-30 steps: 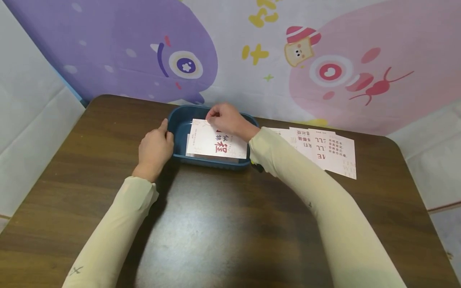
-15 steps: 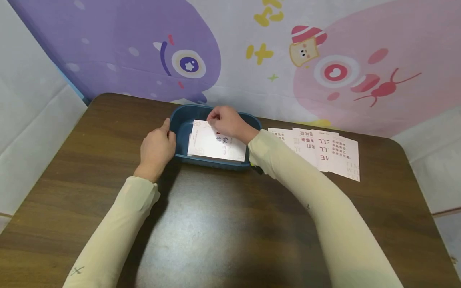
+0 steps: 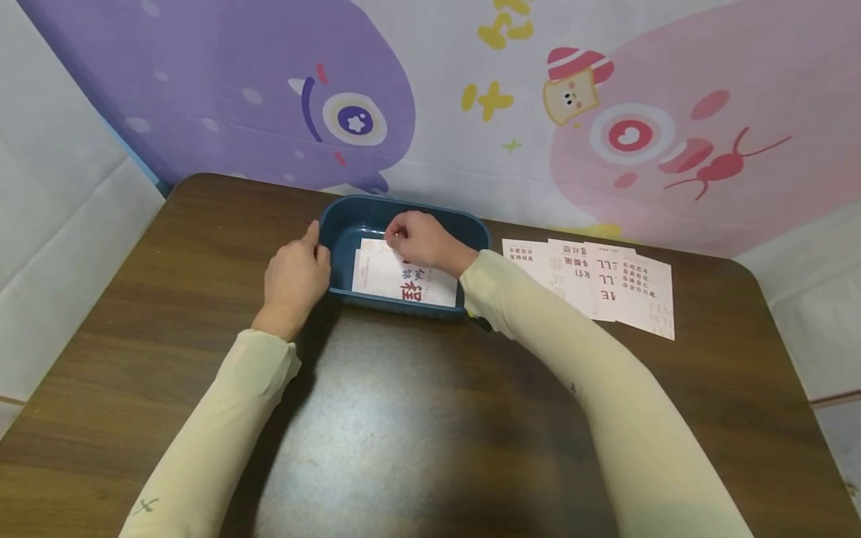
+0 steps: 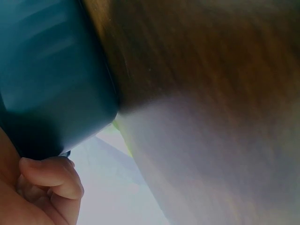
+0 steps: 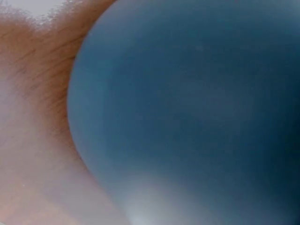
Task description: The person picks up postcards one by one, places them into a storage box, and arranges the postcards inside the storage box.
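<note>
While the left hand (image 3: pixel 296 280) is resting against the left end of an oblong, dark blue plastic box (image 3: pixel 341 239) near mid-frame, its index finger is pointing up the frame; whether it is gripping the rim, I cannot tell. A white paper card (image 3: pixel 377 270) with red lettering is sitting low inside the box. With its forearm slanting from the lower right, the right hand (image 3: pixel 424 237) is apparently pinching the card's upper edge; laying it down seems the step in hand, the next move calling for parted fingertips. At right, pinkish-white printed cards (image 3: pixel 642 299) are lying fanned on a brown wooden table (image 3: pixel 403 426).
</note>
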Action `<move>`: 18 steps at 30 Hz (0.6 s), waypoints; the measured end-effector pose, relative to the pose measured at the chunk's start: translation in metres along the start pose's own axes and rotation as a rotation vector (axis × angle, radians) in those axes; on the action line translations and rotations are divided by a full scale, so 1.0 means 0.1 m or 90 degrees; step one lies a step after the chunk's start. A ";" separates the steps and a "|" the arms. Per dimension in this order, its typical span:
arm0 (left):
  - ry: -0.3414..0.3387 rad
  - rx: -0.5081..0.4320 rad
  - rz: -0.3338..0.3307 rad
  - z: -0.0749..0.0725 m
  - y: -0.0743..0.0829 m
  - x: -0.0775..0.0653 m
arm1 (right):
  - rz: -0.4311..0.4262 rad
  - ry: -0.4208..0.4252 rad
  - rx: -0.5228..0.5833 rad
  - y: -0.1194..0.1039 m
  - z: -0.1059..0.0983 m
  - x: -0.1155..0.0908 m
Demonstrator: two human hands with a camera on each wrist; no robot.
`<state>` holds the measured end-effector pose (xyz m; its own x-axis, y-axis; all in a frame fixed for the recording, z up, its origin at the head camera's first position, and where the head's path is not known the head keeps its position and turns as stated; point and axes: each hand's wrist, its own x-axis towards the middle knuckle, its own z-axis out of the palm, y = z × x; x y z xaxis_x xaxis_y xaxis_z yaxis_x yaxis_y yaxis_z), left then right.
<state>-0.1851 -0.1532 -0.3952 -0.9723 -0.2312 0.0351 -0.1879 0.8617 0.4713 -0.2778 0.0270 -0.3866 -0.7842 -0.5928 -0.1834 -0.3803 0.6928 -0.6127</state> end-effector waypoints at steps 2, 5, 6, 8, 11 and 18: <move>0.002 -0.001 -0.001 0.00 0.00 0.00 | 0.000 -0.007 -0.003 0.01 0.01 0.00; 0.002 -0.002 -0.002 0.01 0.00 0.01 | 0.000 -0.016 -0.007 0.03 0.02 0.00; 0.002 -0.002 -0.002 0.01 0.00 0.01 | 0.001 -0.021 -0.005 0.04 0.02 0.00; 0.002 -0.003 -0.001 0.01 0.00 0.01 | 0.005 -0.034 -0.003 0.04 0.01 -0.01; 0.000 -0.004 -0.002 0.00 0.01 0.00 | 0.017 -0.065 0.001 0.05 -0.01 -0.01; -0.002 -0.003 -0.003 0.00 0.01 -0.01 | -0.001 -0.096 -0.020 0.06 0.00 -0.02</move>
<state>-0.1841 -0.1524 -0.3948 -0.9718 -0.2340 0.0298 -0.1922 0.8585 0.4755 -0.2784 0.0324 -0.3894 -0.7022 -0.6469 -0.2975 -0.3983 0.7032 -0.5890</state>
